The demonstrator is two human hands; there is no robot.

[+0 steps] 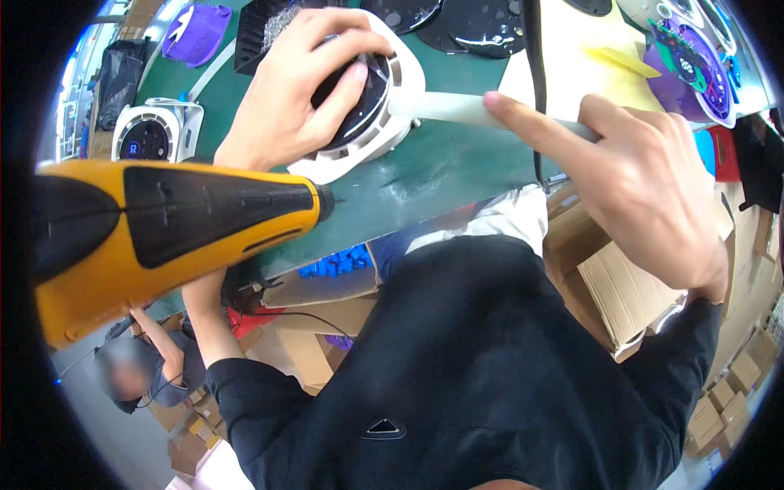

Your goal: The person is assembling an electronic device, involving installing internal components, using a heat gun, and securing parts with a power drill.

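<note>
My left hand [304, 86] grips a white round housing [408, 72] with a glossy black face [371, 104], fingers curled over the face and its rim. The housing rests tilted on the green worktable [392, 196]. In my right hand [649, 175] is a pale, flat plastic bar [457, 108], with the index finger stretched along its top. The bar's far tip meets the slotted rim of the housing; whether it reaches inside a gap cannot be made out. A yellow and black electric screwdriver [220, 208] hangs in the left foreground, its nose pointing right, below my left hand.
A similar white device [147, 137] with a lit display stands at the left. Behind are a purple round part [196, 37], black discs [482, 28], yellow paper [563, 49] and a purple housing [686, 61] with a circuit board. A dark strap [535, 73] crosses the table. Another person [155, 367] is lower left.
</note>
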